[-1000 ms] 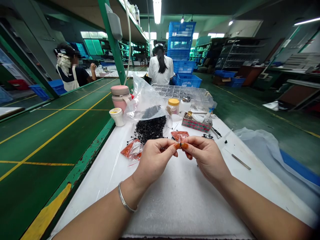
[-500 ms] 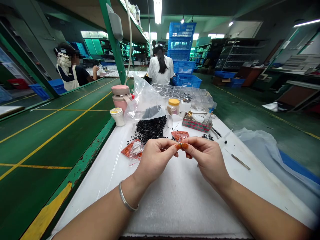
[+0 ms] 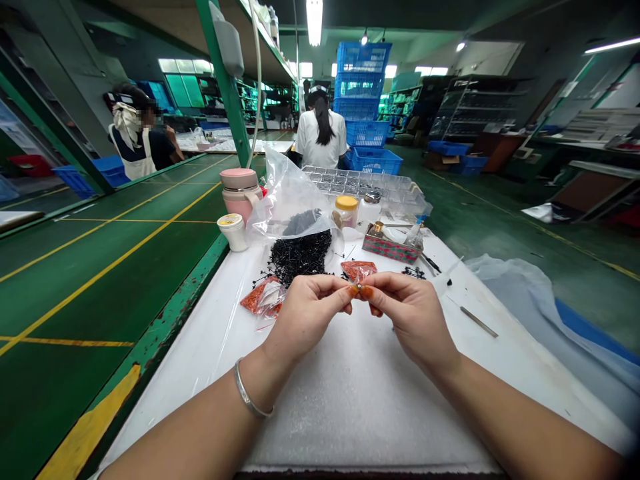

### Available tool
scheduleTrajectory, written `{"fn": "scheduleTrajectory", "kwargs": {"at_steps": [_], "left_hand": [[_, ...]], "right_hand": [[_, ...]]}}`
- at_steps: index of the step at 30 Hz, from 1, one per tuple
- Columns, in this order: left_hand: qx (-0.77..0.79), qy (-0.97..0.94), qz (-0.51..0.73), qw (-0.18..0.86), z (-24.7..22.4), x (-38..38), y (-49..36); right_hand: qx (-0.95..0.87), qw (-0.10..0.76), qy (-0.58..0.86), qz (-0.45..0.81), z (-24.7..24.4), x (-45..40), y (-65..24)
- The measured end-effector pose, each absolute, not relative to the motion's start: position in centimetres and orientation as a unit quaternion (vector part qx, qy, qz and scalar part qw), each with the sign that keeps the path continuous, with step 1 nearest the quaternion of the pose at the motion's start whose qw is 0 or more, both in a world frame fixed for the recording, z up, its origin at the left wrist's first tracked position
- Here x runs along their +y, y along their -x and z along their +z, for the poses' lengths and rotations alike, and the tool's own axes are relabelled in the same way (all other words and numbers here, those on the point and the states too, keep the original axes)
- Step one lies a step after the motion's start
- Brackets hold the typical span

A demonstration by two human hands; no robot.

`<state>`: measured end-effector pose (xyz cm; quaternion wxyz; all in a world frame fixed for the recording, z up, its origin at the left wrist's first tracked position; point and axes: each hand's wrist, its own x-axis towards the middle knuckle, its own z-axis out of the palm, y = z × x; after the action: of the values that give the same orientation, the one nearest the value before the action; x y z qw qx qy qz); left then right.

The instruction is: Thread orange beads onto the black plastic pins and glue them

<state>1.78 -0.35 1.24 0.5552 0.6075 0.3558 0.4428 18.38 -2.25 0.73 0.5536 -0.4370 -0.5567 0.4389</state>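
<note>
My left hand [image 3: 311, 312] and my right hand [image 3: 411, 313] meet fingertip to fingertip above the white work surface [image 3: 360, 400]. Both are closed in a pinch. Between the thumbs and index fingers is something tiny, mostly hidden, too small to name. Just beyond the hands lies a clear bag of small orange pieces [image 3: 358, 269]. A second bag of orange pieces [image 3: 254, 297] rests left of my left hand. Behind that hand, a heap of small black stemmed parts [image 3: 299, 253] spills from a clear plastic bag [image 3: 287, 190].
A pink lidded mug [image 3: 240, 193], a white tub [image 3: 233, 233] and a yellow-lidded jar [image 3: 346, 212] stand behind. A patterned box [image 3: 393, 245] holds small bottles. Farther back is a clear compartment tray [image 3: 360, 181]. A thin metal tool [image 3: 479, 321] lies right. Two people sit beyond.
The view has shifted slightly. Both hands stay pinched together in nearly the same place, with only a slight movement at the fingertips. The person at left has moved a raised hand.
</note>
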Motion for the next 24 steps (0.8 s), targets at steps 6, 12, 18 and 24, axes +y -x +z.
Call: {"fn": "scheduleTrajectory", "kwargs": {"at_steps": [6,12,18,24], "left_hand": [[0.385,-0.638,0.437,0.503,1.80,-0.63,-1.87],[0.391,-0.641,0.436,0.497,1.86,-0.79,-1.85],[0.386,-0.631,0.435,0.513,1.63,-0.61,-1.75],[0.371,-0.620,0.438,0.535,1.25,-0.38,-1.71]], "right_hand": [[-0.543,0.555,0.422,0.468,0.51,-1.81,-18.58],[-0.545,0.552,0.416,0.476,0.39,-1.78,-18.56],[-0.547,0.547,0.422,0.473,0.35,-1.92,-18.55],[-0.551,0.545,0.418,0.475,0.28,-1.88,-18.68]]}}
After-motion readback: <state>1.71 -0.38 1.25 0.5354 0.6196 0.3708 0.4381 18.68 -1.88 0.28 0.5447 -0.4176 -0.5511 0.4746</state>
